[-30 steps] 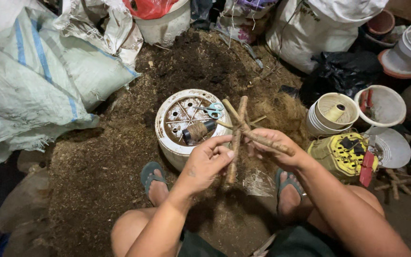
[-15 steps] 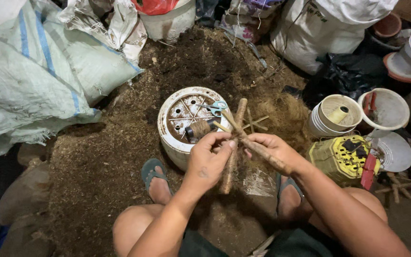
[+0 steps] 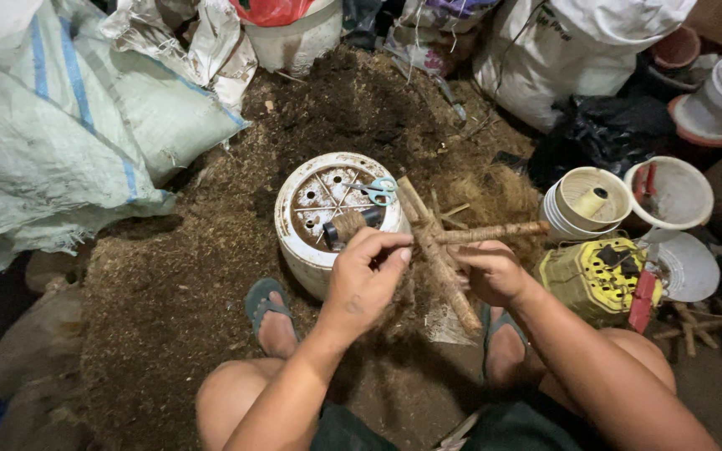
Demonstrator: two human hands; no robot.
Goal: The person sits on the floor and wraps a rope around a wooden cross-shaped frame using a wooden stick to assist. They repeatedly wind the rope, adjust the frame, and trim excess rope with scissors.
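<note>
My right hand grips a cross of two fibre-wrapped sticks where they meet. One stick runs diagonally toward me, the other points right. My left hand is beside the crossing, fingers pinched together as if on thin twine; the twine itself is too fine to see. Just beyond my hands stands an upturned white pot. A spool of brown twine and blue-handled scissors rest on its top.
Loose brown fibre covers the ground. Woven sacks lie at left and a white bag at the back. A yellow basket, white pots and a tub stand at right. My sandalled feet flank the sticks.
The stick cross has turned, so one stick now points right. My left hand has shifted from the long stick to pinching beside the crossing.
</note>
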